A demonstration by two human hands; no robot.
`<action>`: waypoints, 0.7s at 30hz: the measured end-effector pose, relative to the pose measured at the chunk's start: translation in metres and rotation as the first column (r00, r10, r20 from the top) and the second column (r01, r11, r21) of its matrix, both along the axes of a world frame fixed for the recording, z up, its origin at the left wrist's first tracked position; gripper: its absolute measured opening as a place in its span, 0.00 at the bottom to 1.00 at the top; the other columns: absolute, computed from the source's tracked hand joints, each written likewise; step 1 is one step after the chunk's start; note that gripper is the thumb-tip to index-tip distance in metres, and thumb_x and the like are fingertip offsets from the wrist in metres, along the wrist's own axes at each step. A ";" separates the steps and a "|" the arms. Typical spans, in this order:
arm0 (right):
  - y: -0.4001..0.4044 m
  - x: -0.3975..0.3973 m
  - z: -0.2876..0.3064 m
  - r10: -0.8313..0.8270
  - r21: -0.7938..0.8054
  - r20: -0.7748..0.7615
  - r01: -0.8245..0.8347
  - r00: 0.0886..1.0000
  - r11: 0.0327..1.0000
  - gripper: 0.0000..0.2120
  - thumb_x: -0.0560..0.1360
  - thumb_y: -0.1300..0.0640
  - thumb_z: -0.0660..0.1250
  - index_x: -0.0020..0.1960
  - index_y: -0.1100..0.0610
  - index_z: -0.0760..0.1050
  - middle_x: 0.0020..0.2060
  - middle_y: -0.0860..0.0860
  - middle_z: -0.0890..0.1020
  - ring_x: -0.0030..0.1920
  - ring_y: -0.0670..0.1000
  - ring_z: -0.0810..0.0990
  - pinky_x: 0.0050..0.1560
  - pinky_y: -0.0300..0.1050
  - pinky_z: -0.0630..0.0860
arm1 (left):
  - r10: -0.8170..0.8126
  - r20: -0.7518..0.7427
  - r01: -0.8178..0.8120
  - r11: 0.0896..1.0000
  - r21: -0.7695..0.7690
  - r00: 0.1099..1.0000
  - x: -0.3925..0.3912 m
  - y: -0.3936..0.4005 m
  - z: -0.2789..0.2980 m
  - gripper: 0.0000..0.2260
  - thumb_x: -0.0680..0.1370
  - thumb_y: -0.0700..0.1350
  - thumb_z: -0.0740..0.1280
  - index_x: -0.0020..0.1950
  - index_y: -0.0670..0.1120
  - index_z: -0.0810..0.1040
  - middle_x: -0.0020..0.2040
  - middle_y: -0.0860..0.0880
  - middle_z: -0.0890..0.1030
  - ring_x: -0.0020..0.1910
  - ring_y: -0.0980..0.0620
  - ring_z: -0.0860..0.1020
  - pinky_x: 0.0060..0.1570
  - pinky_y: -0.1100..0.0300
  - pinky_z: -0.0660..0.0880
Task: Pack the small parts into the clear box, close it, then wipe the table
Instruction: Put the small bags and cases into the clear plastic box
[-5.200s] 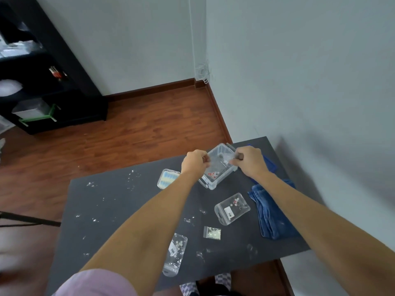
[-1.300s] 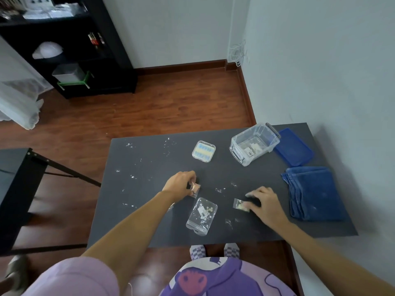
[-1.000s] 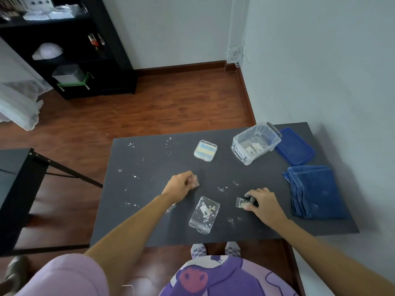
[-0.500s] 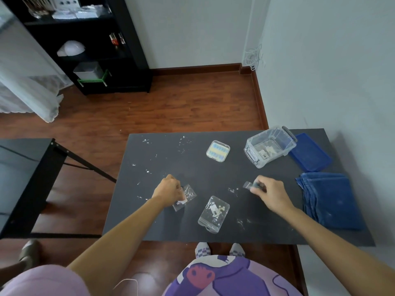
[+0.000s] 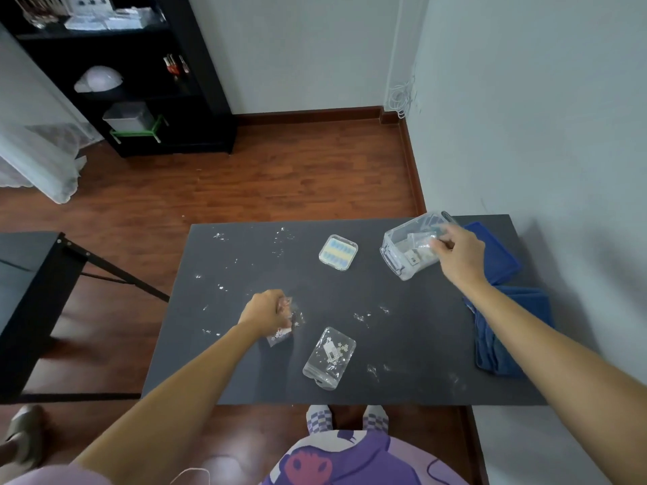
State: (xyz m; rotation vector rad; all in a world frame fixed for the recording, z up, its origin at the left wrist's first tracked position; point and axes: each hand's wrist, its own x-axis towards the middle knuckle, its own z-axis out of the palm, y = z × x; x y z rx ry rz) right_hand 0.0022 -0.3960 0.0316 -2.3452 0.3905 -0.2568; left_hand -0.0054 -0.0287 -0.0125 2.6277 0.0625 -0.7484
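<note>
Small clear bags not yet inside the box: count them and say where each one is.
3. One bag lies flat on the table near the front edge; one is gripped in the left hand; one is pinched by the right hand over the clear box. Others may be hidden.

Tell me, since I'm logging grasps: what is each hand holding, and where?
Right hand pinches a small clear bag by its edge over the clear box. Left hand grips another bag at its top.

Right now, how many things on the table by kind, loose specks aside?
Clear box: 1
Blue lid: 1
Blue cloth: 1
Small flat case: 1
Clear parts bags: 3, left hand, right hand, lying free
Total: 7
</note>
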 end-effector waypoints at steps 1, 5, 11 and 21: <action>-0.008 0.004 0.001 -0.036 0.014 -0.003 0.036 0.999 0.999 0.06 0.76 0.62 0.68 0.51 0.62 0.81 0.39 0.55 0.85 0.41 0.51 0.78 0.49 0.42 0.69 | 0.013 0.024 -0.012 0.999 -0.032 1.000 0.006 -0.004 0.003 0.12 0.66 0.40 0.74 0.38 0.46 0.71 0.37 0.48 0.76 0.37 0.47 0.74 0.36 0.58 0.72; -0.032 0.020 -0.002 -0.093 0.041 -0.038 0.094 0.995 0.995 0.05 0.74 0.61 0.70 0.44 0.63 0.81 0.38 0.58 0.85 0.40 0.56 0.82 0.45 0.42 0.70 | 0.055 0.044 -0.043 0.972 -0.230 0.998 0.028 -0.029 0.017 0.14 0.67 0.41 0.77 0.35 0.47 0.71 0.33 0.50 0.75 0.35 0.52 0.72 0.37 0.59 0.69; -0.051 0.039 -0.020 -0.107 -0.099 -0.234 0.086 0.966 0.991 0.07 0.75 0.55 0.70 0.47 0.58 0.83 0.51 0.61 0.80 0.59 0.63 0.72 0.48 0.45 0.59 | 0.001 0.004 0.002 0.842 -0.539 1.000 0.056 -0.095 0.040 0.09 0.75 0.38 0.69 0.38 0.48 0.73 0.35 0.53 0.74 0.34 0.59 0.72 0.37 0.66 0.69; -0.066 0.017 -0.026 -0.140 0.146 -0.202 0.171 0.969 0.974 0.12 0.76 0.65 0.65 0.58 0.55 0.75 0.44 0.59 0.84 0.42 0.55 0.81 0.41 0.45 0.78 | 0.206 0.037 -0.142 0.784 -0.604 0.978 0.092 -0.230 0.038 0.07 0.70 0.40 0.75 0.43 0.44 0.78 0.37 0.49 0.80 0.36 0.51 0.76 0.40 0.55 0.75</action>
